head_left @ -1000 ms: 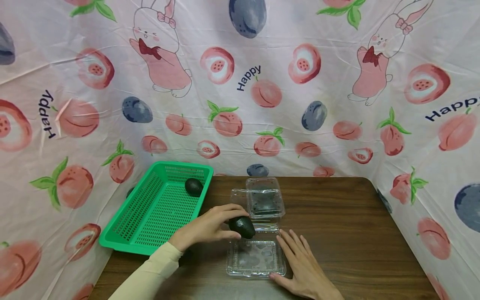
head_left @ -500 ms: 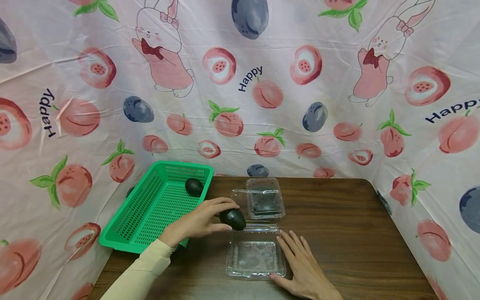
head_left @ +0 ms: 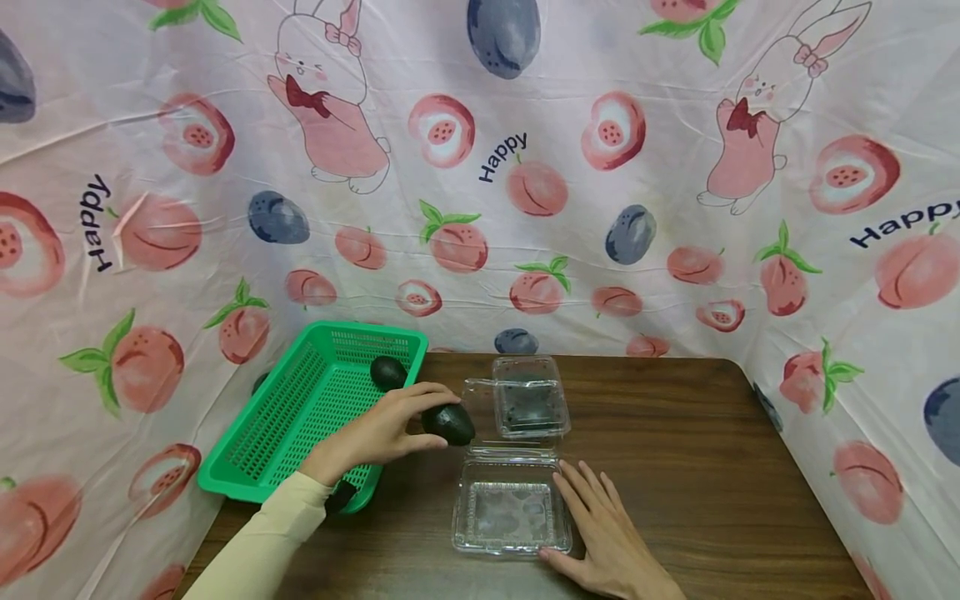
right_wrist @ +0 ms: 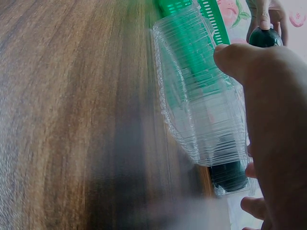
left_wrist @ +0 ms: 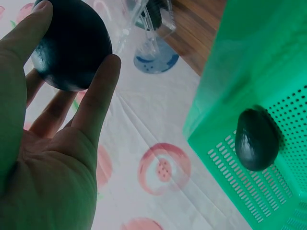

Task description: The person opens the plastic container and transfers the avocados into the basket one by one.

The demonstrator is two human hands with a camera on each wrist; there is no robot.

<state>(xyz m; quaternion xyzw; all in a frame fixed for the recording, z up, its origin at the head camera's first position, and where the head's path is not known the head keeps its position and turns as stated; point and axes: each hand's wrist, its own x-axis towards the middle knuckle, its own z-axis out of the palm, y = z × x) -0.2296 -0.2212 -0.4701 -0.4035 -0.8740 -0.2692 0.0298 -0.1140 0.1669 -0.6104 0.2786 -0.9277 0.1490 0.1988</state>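
Observation:
My left hand (head_left: 371,429) holds a dark green avocado (head_left: 448,423) between thumb and fingers, above the table between the green basket and the clear plastic clamshell box (head_left: 512,547). In the left wrist view, the fingertips curl round the held avocado (left_wrist: 72,45). The box lies open, its base facing me with no fruit in it. My right hand (head_left: 611,533) rests along the base's right edge with fingers spread. In the right wrist view, my right thumb (right_wrist: 230,60) overlaps the clear wall of the box (right_wrist: 172,72).
A green perforated basket (head_left: 213,485) stands at left, with another avocado (head_left: 387,374) in its far right corner. Behind the open box is a second clear box (head_left: 558,421) with dark contents. Printed cloth (head_left: 570,325) hangs around the wooden table (head_left: 675,433).
My left hand has drawn back left and slightly away from me with the avocado, from over the open box toward the basket. My right hand has stayed at the box's edge.

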